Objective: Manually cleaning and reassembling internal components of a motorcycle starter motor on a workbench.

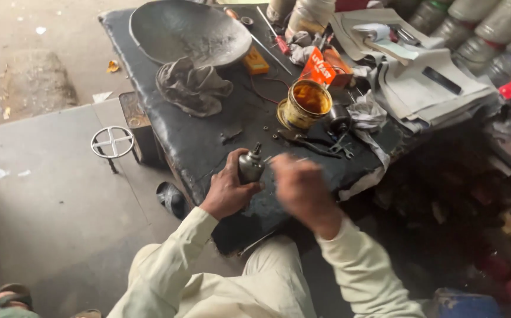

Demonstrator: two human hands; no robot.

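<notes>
My left hand (227,189) grips a small grey metal part (251,166) with a short stem on top, held upright over the near edge of the black workbench (190,141). My right hand (301,187) is blurred just right of the part, fingers curled; a thin tool seems to run from it toward the part, but I cannot tell for sure. An open tin of amber grease (308,103) stands beyond both hands. Pliers and small tools (311,143) lie between the tin and my hands.
A large grey metal bowl (187,30) and a crumpled rag (192,86) sit at the bench's far left. An orange box (319,66), screwdrivers, papers (420,82) and jars fill the back right. A round wire stand (112,142) and a sandal (172,199) are on the floor left.
</notes>
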